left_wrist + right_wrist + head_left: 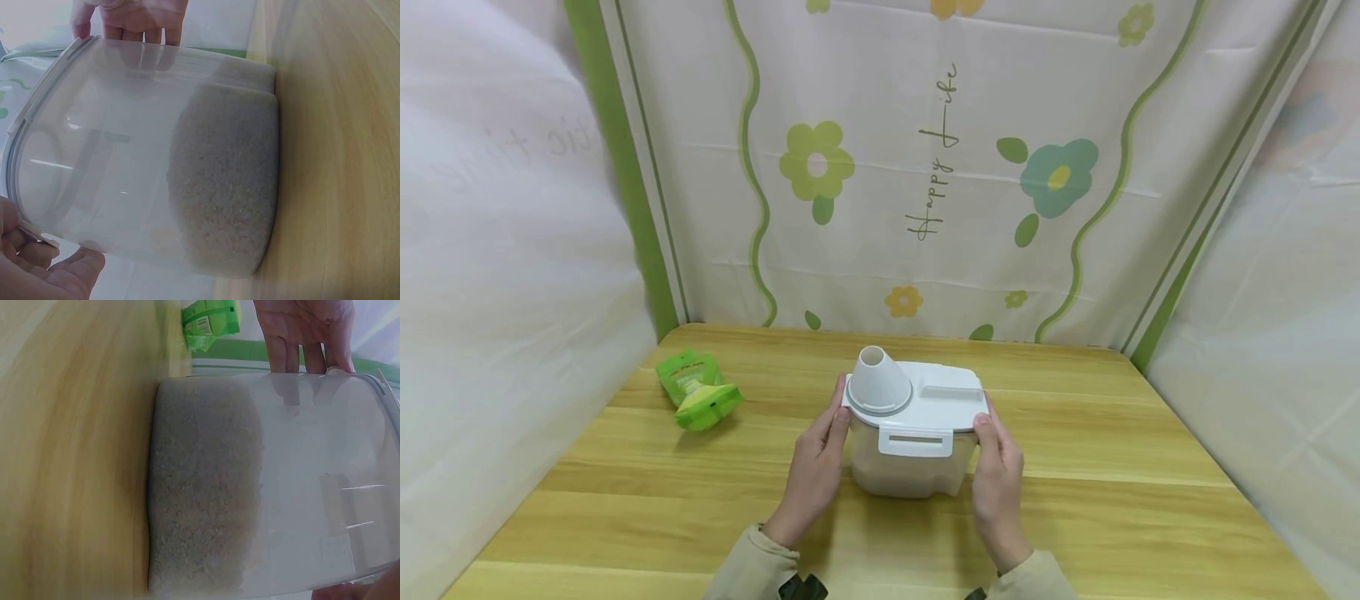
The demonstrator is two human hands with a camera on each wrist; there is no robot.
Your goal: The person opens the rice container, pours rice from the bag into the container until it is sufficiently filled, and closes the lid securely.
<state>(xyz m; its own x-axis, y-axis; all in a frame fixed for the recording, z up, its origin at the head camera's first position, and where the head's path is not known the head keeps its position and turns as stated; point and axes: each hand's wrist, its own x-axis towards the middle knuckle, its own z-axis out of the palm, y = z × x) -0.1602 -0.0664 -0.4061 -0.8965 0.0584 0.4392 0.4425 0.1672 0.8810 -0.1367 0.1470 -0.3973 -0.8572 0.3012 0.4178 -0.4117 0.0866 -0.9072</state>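
A clear plastic grain container stands upright on the table in front of me. Its white lid carries a cone-shaped spout on the left and a clip at the front. Pale grains like rice fill its lower part in the left wrist view. My left hand grips the container's left side, thumb near the lid's edge. From the right side my right hand holds it likewise, thumb at the lid's corner. Parts of the fingers on both sides are hidden behind the container in the head view.
A green pouch lies on the wooden table to the left; its barcode shows in the right wrist view. White cloth walls with printed flowers enclose the table at the back and sides.
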